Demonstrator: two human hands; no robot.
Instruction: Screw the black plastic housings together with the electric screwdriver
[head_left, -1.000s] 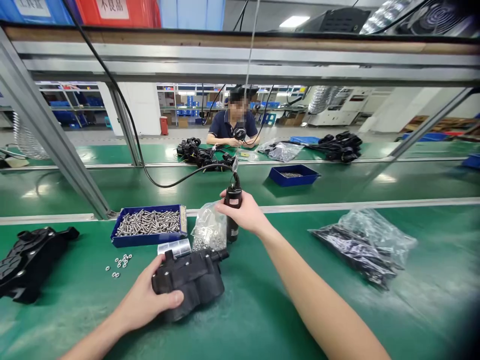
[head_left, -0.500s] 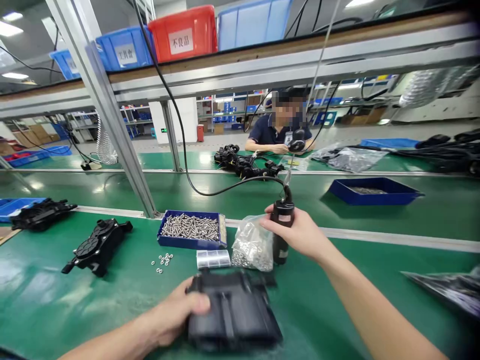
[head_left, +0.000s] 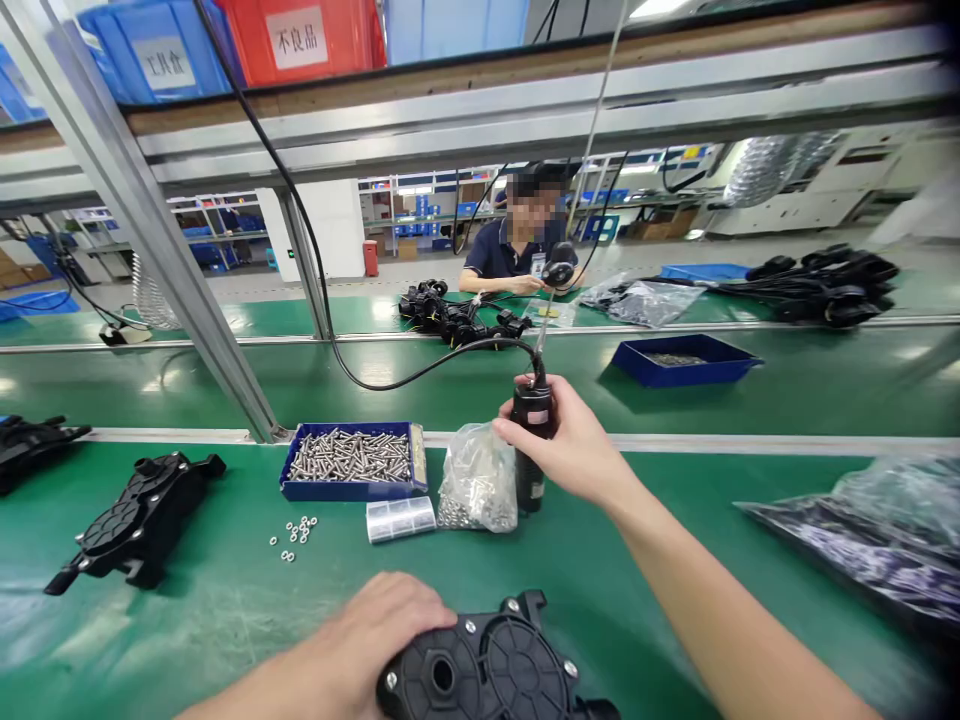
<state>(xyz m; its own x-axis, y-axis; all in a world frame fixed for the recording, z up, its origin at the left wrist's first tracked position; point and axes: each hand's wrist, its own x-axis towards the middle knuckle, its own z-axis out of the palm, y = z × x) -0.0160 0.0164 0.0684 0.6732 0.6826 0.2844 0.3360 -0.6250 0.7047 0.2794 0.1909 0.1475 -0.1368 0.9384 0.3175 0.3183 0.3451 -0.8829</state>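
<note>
My right hand (head_left: pixel 576 450) is wrapped round a black electric screwdriver (head_left: pixel 531 440) that hangs upright on a cable, its tip near the green belt. My left hand (head_left: pixel 382 625) lies on the left edge of a black plastic housing (head_left: pixel 491 672) at the bottom of the view, fingers curled over it; the housing shows a round ribbed face with screws at its rim. Just left of the screwdriver lies a clear bag of small metal parts (head_left: pixel 480 480), and beside that a blue tray of screws (head_left: pixel 351 460).
A small clear box (head_left: pixel 401 519) and loose washers (head_left: pixel 294 532) lie before the tray. Two more black housings (head_left: pixel 127 520) sit at the left. A plastic bag of dark parts (head_left: pixel 862 540) is at the right. A person works across the far belt; a metal post (head_left: pixel 165 260) slants nearby.
The black housing has been turned over, so its round ribbed face is now up, and it sits closer to me. My right hand has stayed on the screwdriver.
</note>
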